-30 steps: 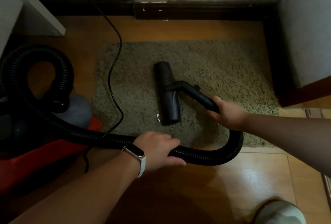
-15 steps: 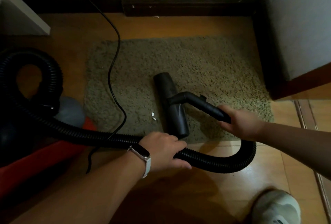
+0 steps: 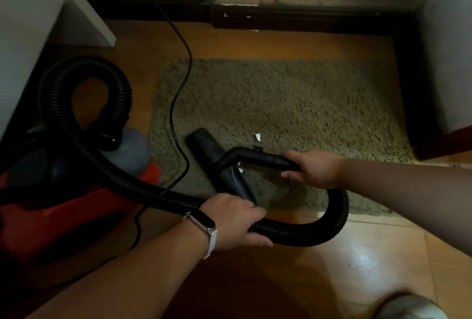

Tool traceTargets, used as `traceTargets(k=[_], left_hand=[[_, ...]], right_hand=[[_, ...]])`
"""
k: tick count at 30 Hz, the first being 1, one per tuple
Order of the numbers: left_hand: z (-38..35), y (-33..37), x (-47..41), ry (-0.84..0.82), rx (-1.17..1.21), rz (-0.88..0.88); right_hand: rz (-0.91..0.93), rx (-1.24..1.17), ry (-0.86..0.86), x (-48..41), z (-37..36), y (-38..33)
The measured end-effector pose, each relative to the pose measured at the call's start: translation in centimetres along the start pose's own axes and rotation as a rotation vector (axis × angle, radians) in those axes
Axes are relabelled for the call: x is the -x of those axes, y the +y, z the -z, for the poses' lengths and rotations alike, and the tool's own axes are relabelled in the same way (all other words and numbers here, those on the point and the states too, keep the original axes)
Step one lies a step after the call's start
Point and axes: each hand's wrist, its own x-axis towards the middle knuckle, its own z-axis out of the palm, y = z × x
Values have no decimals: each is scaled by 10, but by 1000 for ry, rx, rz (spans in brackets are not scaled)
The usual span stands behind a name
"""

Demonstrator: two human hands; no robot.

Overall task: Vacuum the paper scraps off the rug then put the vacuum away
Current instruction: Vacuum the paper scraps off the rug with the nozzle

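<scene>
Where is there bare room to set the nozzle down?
Free: the far half of the rug, right of the cord; the strip between rug and skirting; the floor between hose and shoe. Crowded: the rug's near edge, with nozzle, scrap, left hand and right hand.

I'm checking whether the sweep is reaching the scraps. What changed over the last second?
The nozzle slid left and toward the near edge of the rug, turning diagonal. A paper scrap now lies on its right, where scraps earlier lay on its left. Unchanged: the left hand grips the hose, and the right hand grips the wand.
</scene>
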Motion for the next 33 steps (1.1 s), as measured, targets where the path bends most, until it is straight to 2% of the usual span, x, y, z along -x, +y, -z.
traceTargets(k=[5, 10, 18, 23, 28, 33], left_hand=[[2, -1, -7, 15, 13, 22], [6, -5, -20, 27, 38, 52], [10, -2, -32, -8, 55, 56], [6, -7, -30, 41, 53, 12], [-4, -8, -29, 111, 42, 27], [-6, -6, -27, 170, 27, 60]], right_hand=[[-28, -17, -45, -7, 2, 9], [-148, -90, -97, 4, 2, 33], [-306, -281, -28, 18, 1, 46], [-266, -247, 52, 19, -3, 37], [-213, -312, 68, 9, -3, 37], [-96, -226, 52, -10, 5, 37]])
